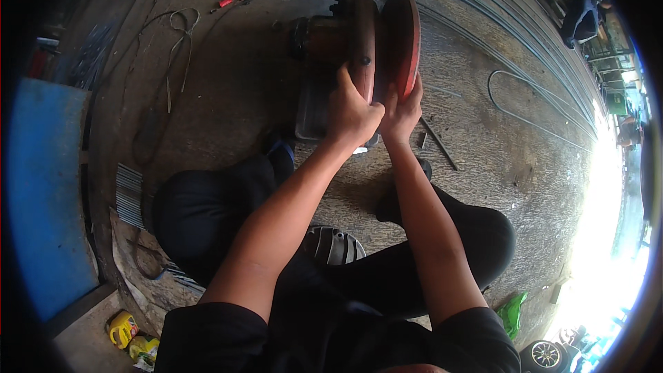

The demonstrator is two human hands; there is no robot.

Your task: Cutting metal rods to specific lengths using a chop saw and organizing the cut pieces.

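Being pinched at its near rim by the right hand point(399, 119): red-rimmed disc point(402, 41), just past the right edge of the black tray point(302, 123) | brown guard point(364, 34) is touched by the left hand point(353, 116), closure hidden | disc could be tipped sideways if that pinch is slackened

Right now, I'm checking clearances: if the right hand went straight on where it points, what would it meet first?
Probably the large, round, red-rimmed disc, which the right hand appears to be touching; exact depth is unclear.
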